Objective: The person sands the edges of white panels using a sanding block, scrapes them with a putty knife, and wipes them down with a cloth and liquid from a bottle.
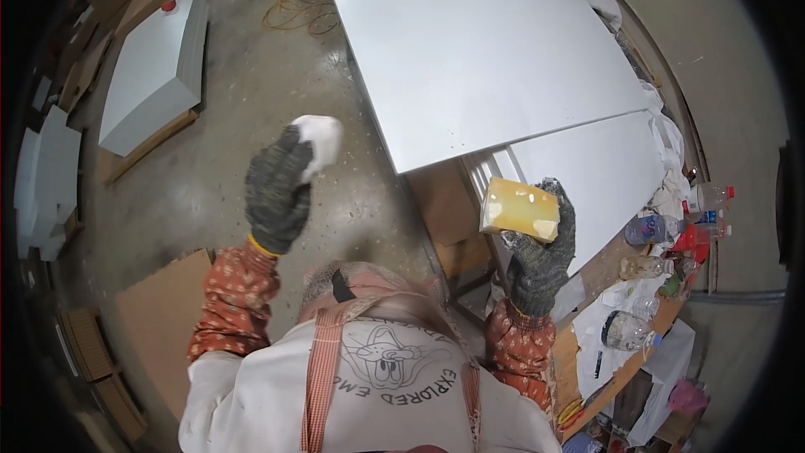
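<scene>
left hand [278, 189] grips white wad [319, 141], perhaps cloth; right hand [541, 252] clasps yellow sponge [520, 208]

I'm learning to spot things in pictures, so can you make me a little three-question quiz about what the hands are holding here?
1. True or false: both hands wear grey knitted gloves.
2. What does the right hand hold? A) a yellow block B) a plastic bottle C) a coil of cord
3. Fill in: the left hand grips a crumpled ____ wad.

Key:
1. True.
2. A, the yellow block, held near the big white panel.
3. White; the white wad sticks out above the glove.
</scene>
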The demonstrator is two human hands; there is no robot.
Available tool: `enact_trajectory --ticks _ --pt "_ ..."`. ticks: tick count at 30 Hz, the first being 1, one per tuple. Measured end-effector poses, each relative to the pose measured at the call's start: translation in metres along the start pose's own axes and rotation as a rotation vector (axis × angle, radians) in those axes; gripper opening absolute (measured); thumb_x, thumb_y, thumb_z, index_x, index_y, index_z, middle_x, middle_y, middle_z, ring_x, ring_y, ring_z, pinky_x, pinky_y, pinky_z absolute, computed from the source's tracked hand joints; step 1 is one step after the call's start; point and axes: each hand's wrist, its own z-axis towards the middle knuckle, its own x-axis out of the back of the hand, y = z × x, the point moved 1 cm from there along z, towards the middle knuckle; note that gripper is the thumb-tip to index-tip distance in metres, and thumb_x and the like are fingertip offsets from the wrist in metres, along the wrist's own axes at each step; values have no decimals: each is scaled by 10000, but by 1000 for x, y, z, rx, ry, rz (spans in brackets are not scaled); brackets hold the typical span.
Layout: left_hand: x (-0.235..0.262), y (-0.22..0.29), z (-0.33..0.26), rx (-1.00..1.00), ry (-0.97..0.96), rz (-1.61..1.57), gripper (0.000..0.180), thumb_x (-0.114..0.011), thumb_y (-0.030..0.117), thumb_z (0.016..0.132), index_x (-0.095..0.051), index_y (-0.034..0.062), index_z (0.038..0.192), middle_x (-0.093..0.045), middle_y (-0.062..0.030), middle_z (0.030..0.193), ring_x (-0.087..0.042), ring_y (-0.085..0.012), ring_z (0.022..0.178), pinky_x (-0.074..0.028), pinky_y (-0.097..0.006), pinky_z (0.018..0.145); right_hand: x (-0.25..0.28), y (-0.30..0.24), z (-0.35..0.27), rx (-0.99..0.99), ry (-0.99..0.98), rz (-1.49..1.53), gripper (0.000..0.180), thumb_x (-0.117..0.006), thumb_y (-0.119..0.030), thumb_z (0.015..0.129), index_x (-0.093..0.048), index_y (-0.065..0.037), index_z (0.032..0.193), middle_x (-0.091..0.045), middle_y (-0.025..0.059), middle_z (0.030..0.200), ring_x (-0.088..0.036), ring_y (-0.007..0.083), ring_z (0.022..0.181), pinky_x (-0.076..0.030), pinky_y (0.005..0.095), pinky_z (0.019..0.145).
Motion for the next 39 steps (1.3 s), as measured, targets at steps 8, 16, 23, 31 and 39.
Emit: enact_trajectory --ticks 8,16,23,31,39 --pt "-64 -7 14 -101 -2 -27 433 -593 73 769 -578 100 1201 -557 -132 1258 -582 -279 1052 -472 -376 861 -24 -2 17 305 -111 -364 825 -865 -76 557 -421 -25 1250 -488 135 1228 -537 244 1078 -496 352 898" --pt "-61 -4 20 -290 57 -138 429 -598 151 812 -541 106 1235 -516 -138 1290 -552 -276 1109 -471 -369 883 -62 11 14 243 1 -128 899 -861 -109 595 -324 -22 1310 -434 152 1305 -491 260 1159 -468 378 961" --pt "-97 -96 92 -288 -44 -183 440 -576 122 810 -531 132 1248 -551 -86 1250 -581 -270 1011 -476 -386 848 -47 8 36 307 146 -331 804 -806 -166 674 -335 -14 1308 -454 169 1273 -477 322 1174 -461 436 955" --pt "-116 -123 137 -829 -64 -64 531 -537 271 822 -447 201 1340 -404 -46 1408 -476 -222 1128 -417 -348 937 -94 -12 48 244 497 -545 905 -807 -339 655 -326 25 1329 -484 179 1219 -506 288 1109 -473 386 916" --pt "-190 -294 248 -482 -70 173 505 -526 156 814 -466 108 1313 -420 -118 1397 -507 -281 1148 -412 -388 916 -121 -7 47 297 503 -989 778 -638 -600 728 -502 -15 1221 -539 175 1142 -538 339 1058 -442 447 907"
